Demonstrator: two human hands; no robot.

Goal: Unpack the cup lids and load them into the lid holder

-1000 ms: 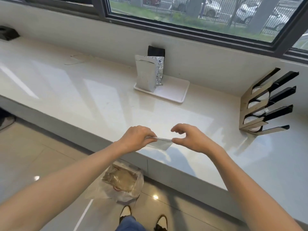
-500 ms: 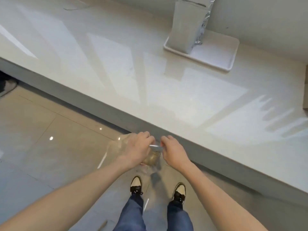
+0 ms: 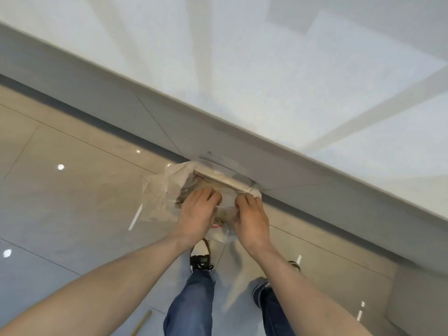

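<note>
Half a second before, your view took in the white surface (image 3: 291,69) with its tray; now it had tipped down over the edge, and both hands had dropped to the clear bin bag (image 3: 160,190) on the floor under that edge. Your left hand (image 3: 197,214) and right hand (image 3: 252,221) sat just beside each other above the bag's mouth, each grip pressed together and pinching one end of a thin clear strip of wrapping (image 3: 224,207) stretched between them. I'd judge you were throwing away packaging, so the unpacking step was closing for this piece rather than any loading. Neither the cup lids nor the lid holder showed here; a second earlier the holder stood on the surface, far to the right of where the bag sat, so they remained out of view up there. Counted: two hands, one strip, one bag, two shoes (image 3: 201,255) below the bag, and one pale stick (image 3: 141,322) on the floor, lower left of the bag.
</note>
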